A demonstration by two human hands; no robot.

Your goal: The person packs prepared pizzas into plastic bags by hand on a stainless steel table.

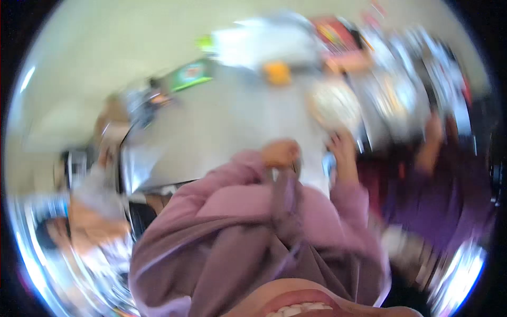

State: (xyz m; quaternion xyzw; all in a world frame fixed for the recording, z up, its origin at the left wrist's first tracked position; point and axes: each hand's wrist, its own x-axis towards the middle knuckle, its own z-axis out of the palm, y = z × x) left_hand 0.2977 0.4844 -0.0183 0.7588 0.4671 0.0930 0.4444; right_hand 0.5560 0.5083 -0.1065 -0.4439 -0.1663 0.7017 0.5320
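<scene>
Motion blur smears the whole view. Near the front edge of the pale table (232, 116), in front of my chest, my left hand (281, 154) is closed, with its fingers curled in; whether something small is inside cannot be made out. To its right, my right hand (342, 146) reaches forward with its fingers apart, near the lower edge of a round, pale, shiny tray or dish (336, 105). It holds nothing that I can see. An orange object (278, 73) lies on the table beyond my hands.
A green box (191, 75) stands at the back left, and a red item (338, 36) at the back right. Another shiny dish (395, 98) lies to the right, near the arm of a person in purple (438, 195). Another person (97, 211) is at the left.
</scene>
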